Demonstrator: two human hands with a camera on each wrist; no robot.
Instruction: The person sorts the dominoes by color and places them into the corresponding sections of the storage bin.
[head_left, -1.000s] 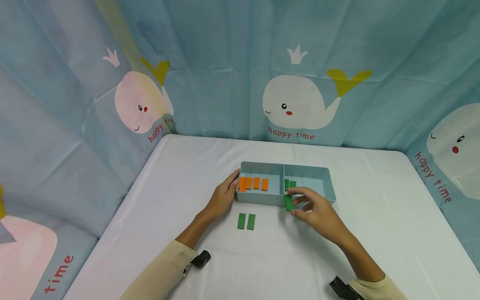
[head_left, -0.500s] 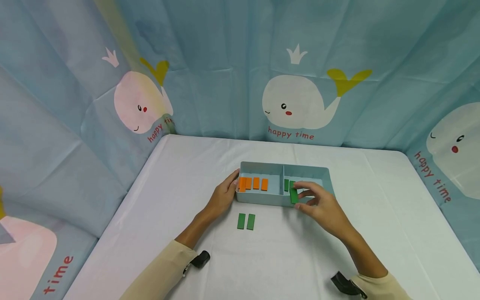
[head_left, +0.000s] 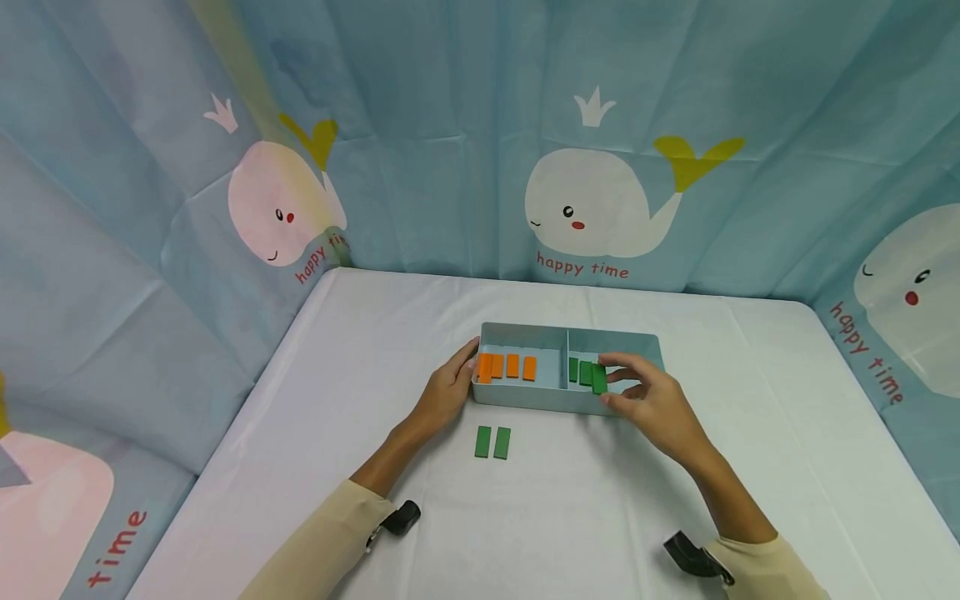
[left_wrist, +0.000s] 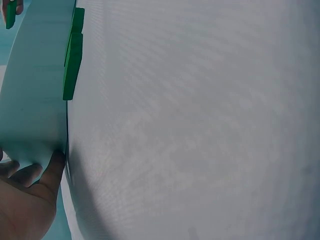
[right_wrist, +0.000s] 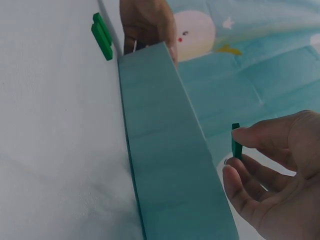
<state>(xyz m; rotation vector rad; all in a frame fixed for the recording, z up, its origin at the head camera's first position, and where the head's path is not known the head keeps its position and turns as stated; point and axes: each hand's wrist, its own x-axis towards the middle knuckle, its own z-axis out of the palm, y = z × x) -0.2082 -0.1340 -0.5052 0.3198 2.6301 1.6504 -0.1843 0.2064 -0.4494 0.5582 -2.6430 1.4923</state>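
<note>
A light blue two-compartment box (head_left: 525,397) stands on the table, with my left hand (head_left: 442,398) gripping its left end. My right hand (head_left: 663,412) pinches a small green rectangular tile (head_left: 599,379) upright between thumb and fingertips, over the front of the right compartment. In the right wrist view, that held green tile (right_wrist: 236,142) appears just past the box wall. Two green tiles (head_left: 586,373) stand in a row inside that compartment, left of the held one. The left compartment has several orange tiles (head_left: 513,367) along its front. Part of the right compartment is hidden behind my right hand.
In front of the box, two more green tiles, a left one (head_left: 483,442) and a right one (head_left: 502,443), lie side by side on the white tablecloth (head_left: 465,533). A blue curtain (head_left: 450,208) with printed whales hangs behind and beside the table.
My right hand has carried the pinched green tile rightward and back, from in front of the divider to over the right compartment beside the two green tiles. My left hand stays in place.
</note>
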